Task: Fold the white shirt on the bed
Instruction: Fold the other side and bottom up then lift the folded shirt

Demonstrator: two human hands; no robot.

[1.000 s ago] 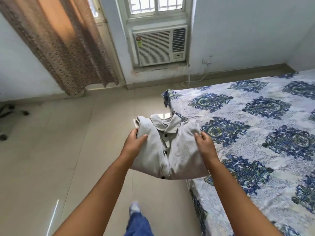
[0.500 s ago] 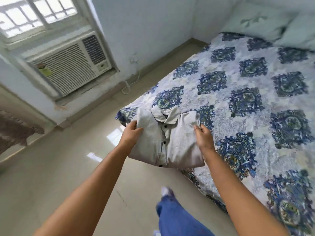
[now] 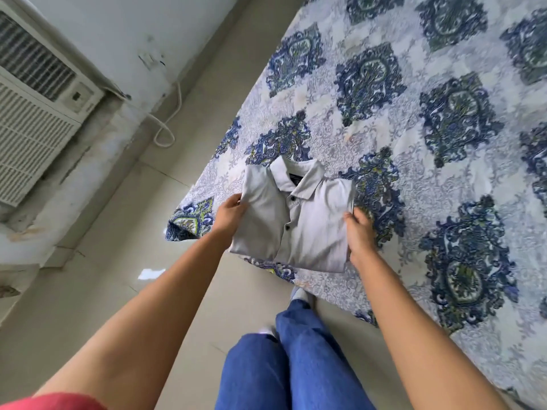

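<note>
- The wall (image 3: pixel 118 28) is pale bluish-white, scuffed and stained lower down; a small switch plate (image 3: pixel 148 58) sits on it
- A white air conditioner (image 3: pixel 32 125) with a slatted grille is set into the wall at the left
- A white cord (image 3: pixel 179 96) runs down the wall and loops near the floor
- The floor (image 3: pixel 88 306) is of glossy beige tiles; a small bright patch of light (image 3: pixel 151 273) lies on it
- The bed (image 3: pixel 444 184) fills the right side; its pale sheet bears dark blue medallions; one corner hangs over the edge
</note>
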